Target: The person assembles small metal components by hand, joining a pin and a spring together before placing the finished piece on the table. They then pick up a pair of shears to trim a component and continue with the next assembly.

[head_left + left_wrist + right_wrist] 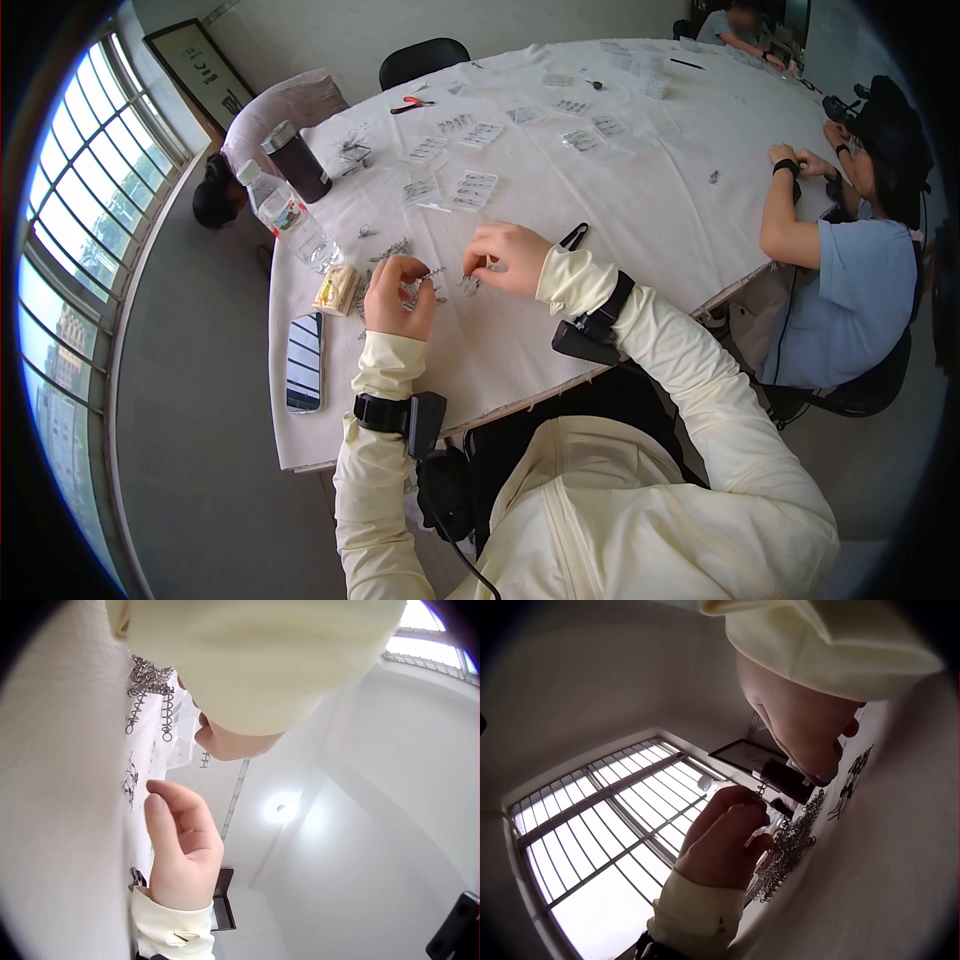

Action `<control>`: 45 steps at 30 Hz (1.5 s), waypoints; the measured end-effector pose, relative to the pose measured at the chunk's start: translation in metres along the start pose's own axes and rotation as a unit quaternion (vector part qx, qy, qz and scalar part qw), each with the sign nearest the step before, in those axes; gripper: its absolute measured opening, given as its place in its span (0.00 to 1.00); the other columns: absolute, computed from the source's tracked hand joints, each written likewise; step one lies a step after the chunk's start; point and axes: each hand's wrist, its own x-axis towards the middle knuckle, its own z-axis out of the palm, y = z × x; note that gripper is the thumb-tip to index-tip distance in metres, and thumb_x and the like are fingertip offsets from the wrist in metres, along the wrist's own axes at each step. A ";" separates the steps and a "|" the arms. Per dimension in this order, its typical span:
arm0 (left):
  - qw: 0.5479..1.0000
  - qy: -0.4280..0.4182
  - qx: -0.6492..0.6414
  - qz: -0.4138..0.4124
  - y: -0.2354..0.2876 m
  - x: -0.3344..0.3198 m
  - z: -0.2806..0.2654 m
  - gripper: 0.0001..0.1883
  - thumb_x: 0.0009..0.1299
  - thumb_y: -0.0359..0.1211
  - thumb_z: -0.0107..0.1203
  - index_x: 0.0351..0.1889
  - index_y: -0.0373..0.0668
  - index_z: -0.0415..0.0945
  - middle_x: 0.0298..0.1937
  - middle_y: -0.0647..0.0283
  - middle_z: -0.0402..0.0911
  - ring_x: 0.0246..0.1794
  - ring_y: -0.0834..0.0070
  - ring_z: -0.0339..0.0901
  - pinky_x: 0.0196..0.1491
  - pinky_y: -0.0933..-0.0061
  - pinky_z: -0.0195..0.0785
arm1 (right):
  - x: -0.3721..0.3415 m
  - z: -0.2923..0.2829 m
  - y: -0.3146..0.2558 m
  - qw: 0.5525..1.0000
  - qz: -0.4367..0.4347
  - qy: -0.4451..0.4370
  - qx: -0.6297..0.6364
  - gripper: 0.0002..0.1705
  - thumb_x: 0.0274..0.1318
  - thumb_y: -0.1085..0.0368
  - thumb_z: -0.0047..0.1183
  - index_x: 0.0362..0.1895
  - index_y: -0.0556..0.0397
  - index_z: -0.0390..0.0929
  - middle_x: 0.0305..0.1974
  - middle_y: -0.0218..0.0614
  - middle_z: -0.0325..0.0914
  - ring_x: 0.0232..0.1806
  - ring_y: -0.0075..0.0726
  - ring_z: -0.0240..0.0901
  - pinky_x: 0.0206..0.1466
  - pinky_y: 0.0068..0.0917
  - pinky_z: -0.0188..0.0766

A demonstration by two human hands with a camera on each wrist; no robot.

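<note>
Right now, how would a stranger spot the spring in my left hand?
At the white-clothed table, find the left hand, nearer the clear bottle. Its fingers pinch a coiled metal spring. Unlike the heaped springs, this one is raised off the cloth.

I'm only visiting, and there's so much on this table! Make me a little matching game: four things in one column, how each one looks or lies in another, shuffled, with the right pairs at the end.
Things:
1. springs
2. phone
3. bottle
4. flask

Looks:
A. dark, with a silvery top
B. flat, with striped reflections on its face
C. grey metal, in a heap
D. clear, with a white cap

Right pairs: 1-C, 2-B, 3-D, 4-A
</note>
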 end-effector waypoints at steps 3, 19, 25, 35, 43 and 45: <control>1.000 -0.008 -0.008 -0.020 -0.002 -0.001 0.000 0.10 0.61 0.23 0.54 0.40 0.39 0.76 0.33 0.66 0.78 0.31 0.80 0.73 0.33 0.80 0.66 | -0.003 0.004 0.007 0.993 -0.049 -0.040 -0.104 0.06 0.47 0.66 0.59 0.32 0.48 0.80 0.32 0.32 0.76 0.39 0.39 0.72 0.43 0.34 0.68; 0.993 -0.003 -0.078 -0.091 -0.005 -0.001 0.003 0.08 0.65 0.27 0.56 0.42 0.37 0.76 0.33 0.62 0.81 0.29 0.79 0.76 0.32 0.79 0.69 | -0.001 -0.004 -0.004 0.999 -0.029 0.028 -0.013 0.04 0.50 0.69 0.58 0.32 0.52 0.78 0.30 0.35 0.77 0.34 0.38 0.74 0.39 0.30 0.70; 0.928 -0.049 -0.337 -0.154 0.007 0.006 -0.002 0.09 0.68 0.25 0.54 0.45 0.38 0.71 0.39 0.66 0.81 0.32 0.84 0.73 0.36 0.81 0.66 | -0.002 -0.014 -0.021 0.981 0.129 0.026 0.143 0.05 0.56 0.69 0.55 0.37 0.55 0.76 0.33 0.31 0.79 0.34 0.24 0.75 0.41 0.27 0.71; 0.923 -0.058 -0.351 -0.148 0.015 0.019 0.032 0.05 0.69 0.24 0.52 0.42 0.38 0.70 0.35 0.67 0.80 0.35 0.82 0.77 0.36 0.82 0.67 | -0.003 -0.012 -0.006 0.905 0.131 0.045 0.402 0.11 0.58 0.70 0.54 0.45 0.60 0.77 0.36 0.36 0.81 0.39 0.26 0.76 0.47 0.25 0.72; 0.953 0.011 -0.278 -0.118 0.029 0.015 0.037 0.08 0.69 0.26 0.54 0.44 0.38 0.70 0.33 0.66 0.79 0.32 0.82 0.76 0.33 0.82 0.67 | -0.005 -0.009 -0.008 0.927 0.129 0.069 0.346 0.11 0.58 0.69 0.55 0.44 0.60 0.76 0.36 0.36 0.81 0.38 0.27 0.78 0.46 0.25 0.73; 0.963 0.007 -0.250 -0.104 0.024 0.016 0.037 0.07 0.69 0.26 0.55 0.44 0.38 0.71 0.33 0.65 0.79 0.32 0.83 0.76 0.33 0.82 0.67 | -0.006 -0.009 -0.009 0.916 0.144 0.068 0.368 0.10 0.58 0.69 0.55 0.43 0.60 0.76 0.36 0.36 0.81 0.39 0.27 0.78 0.46 0.25 0.73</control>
